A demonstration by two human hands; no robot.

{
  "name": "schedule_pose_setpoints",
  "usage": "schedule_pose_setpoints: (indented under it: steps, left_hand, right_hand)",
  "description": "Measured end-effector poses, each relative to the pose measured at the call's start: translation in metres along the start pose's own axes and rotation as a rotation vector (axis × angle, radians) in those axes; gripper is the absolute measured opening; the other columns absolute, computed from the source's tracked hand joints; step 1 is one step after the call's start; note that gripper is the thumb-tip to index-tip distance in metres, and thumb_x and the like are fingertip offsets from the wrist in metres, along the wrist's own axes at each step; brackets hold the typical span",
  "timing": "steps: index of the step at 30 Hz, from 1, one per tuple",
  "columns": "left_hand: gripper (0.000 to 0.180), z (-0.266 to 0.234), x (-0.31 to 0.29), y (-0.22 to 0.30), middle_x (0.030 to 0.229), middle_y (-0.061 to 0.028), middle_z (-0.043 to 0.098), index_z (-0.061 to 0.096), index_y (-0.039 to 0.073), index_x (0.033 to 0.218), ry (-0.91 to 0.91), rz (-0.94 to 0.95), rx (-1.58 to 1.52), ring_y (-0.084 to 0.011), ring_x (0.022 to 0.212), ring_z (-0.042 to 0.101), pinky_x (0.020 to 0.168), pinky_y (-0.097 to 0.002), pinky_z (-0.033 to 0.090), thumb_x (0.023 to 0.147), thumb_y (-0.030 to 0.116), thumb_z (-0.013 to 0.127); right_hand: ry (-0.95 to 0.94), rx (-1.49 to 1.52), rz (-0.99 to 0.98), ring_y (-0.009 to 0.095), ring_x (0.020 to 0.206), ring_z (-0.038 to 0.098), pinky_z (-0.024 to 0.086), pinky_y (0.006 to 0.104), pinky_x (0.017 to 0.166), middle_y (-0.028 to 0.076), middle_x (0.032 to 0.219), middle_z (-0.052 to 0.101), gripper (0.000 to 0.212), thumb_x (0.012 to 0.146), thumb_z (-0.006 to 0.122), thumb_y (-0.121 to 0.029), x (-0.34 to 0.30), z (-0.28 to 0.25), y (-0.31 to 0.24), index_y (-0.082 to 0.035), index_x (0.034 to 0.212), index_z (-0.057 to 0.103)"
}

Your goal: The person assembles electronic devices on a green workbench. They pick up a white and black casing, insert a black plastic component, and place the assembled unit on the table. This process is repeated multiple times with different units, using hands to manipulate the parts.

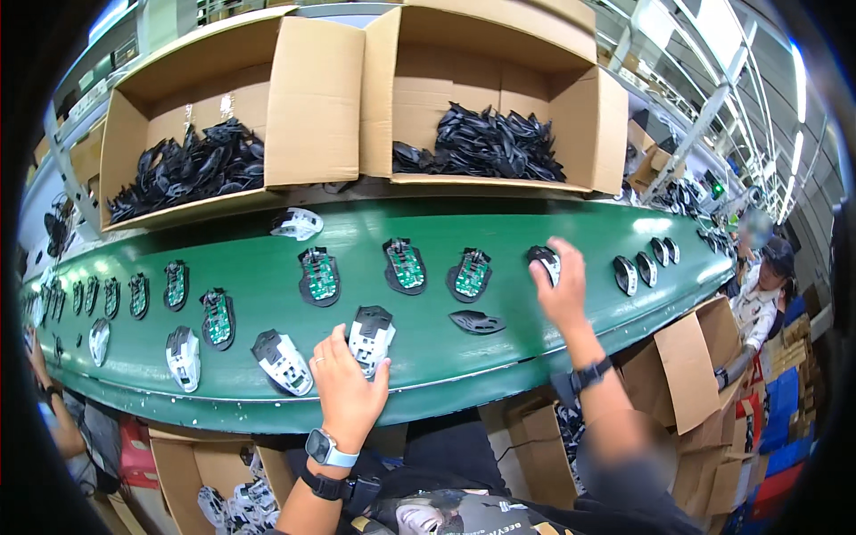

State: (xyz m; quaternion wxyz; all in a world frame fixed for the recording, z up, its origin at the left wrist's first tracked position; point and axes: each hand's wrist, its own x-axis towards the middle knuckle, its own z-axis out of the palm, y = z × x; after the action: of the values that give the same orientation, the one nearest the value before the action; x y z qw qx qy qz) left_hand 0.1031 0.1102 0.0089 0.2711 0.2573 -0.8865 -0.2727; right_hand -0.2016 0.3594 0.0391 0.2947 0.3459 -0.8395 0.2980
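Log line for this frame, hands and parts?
left hand: on white-and-black mouse shell | right hand: on black mouse shell | surface: green conveyor belt

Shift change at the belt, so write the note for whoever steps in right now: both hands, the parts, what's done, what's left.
Left hand: flat on the near edge of the green belt, fingers on a white-and-black mouse shell; no closed grip visible.
Right hand: reached across the belt, on a black-and-white mouse part; grip cannot be judged.
On the belt: open mouse bases showing green circuit boards, a loose black cover, more white shells at left.
Behind: two cardboard boxes of black covers.
Done: the parts further right look closed.
Left: the board-up bases are still uncovered.
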Motion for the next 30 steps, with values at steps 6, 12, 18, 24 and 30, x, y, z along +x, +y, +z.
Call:
schedule_pose_setpoints:
  steps: [6, 12, 18, 24, 30]
  left_hand:
    - [0.084, -0.008, 0.005, 0.000, 0.124, -0.0267, 0.059, 0.039, -0.009, 0.147, -0.032, 0.044, -0.146, -0.0443, 0.120, 0.055, 0.105, -0.0507, 0.044, 0.076, 0.011, 0.079]
    - [0.084, -0.013, 0.016, -0.002, 0.129, -0.0278, 0.057, 0.039, -0.006, 0.148, -0.028, 0.149, -0.024, -0.0435, 0.121, 0.055, 0.106, -0.0485, 0.046, 0.075, 0.010, 0.078]
    - [0.064, -0.020, 0.023, 0.030, 0.144, -0.0190, 0.053, 0.041, -0.002, 0.149, -0.228, -0.156, -1.028, -0.0315, 0.135, 0.053, 0.115, -0.0443, 0.042, 0.097, 0.015, 0.074]
    - [0.012, -0.031, 0.072, 0.015, 0.103, -0.0120, 0.066, 0.055, 0.005, 0.112, -0.071, -0.579, -1.821, -0.0231, 0.096, 0.069, 0.086, -0.0374, 0.058, 0.111, 0.014, 0.048]
    - [0.032, -0.069, 0.073, 0.000, 0.064, -0.0107, 0.061, 0.060, 0.001, 0.096, -0.474, -0.086, -0.228, -0.0224, 0.052, 0.062, 0.050, -0.0349, 0.046, 0.087, 0.029, 0.074]
  right_hand:
    - [-0.452, 0.263, -0.056, 0.035, 0.110, 0.065, 0.052, 0.0422, 0.097, 0.016, 0.112, 0.071, 0.035, 0.083, 0.083, -0.016, -0.047, 0.005, -0.084, -0.002, 0.113, 0.072]
    - [-0.489, 0.449, 0.158, 0.026, 0.089, 0.070, 0.056, 0.0353, 0.082, 0.012, 0.092, 0.074, 0.018, 0.084, 0.082, -0.008, -0.051, 0.009, -0.090, 0.000, 0.099, 0.076]
    - [-0.489, 0.885, 0.197, 0.018, 0.090, 0.071, 0.056, 0.0305, 0.078, 0.011, 0.100, 0.074, 0.022, 0.083, 0.086, -0.007, -0.019, 0.003, -0.184, -0.002, 0.103, 0.078]
    - [-0.692, 0.905, -0.284, 0.020, 0.087, 0.073, 0.057, 0.0353, 0.081, 0.009, 0.095, 0.077, 0.019, 0.087, 0.084, -0.019, 0.116, 0.050, -0.179, -0.006, 0.098, 0.078]
    - [-0.524, 0.235, -0.065, 0.037, 0.094, 0.075, 0.059, 0.0435, 0.088, 0.023, 0.101, 0.076, 0.026, 0.084, 0.076, -0.018, 0.244, 0.196, -0.061, 0.000, 0.103, 0.077]
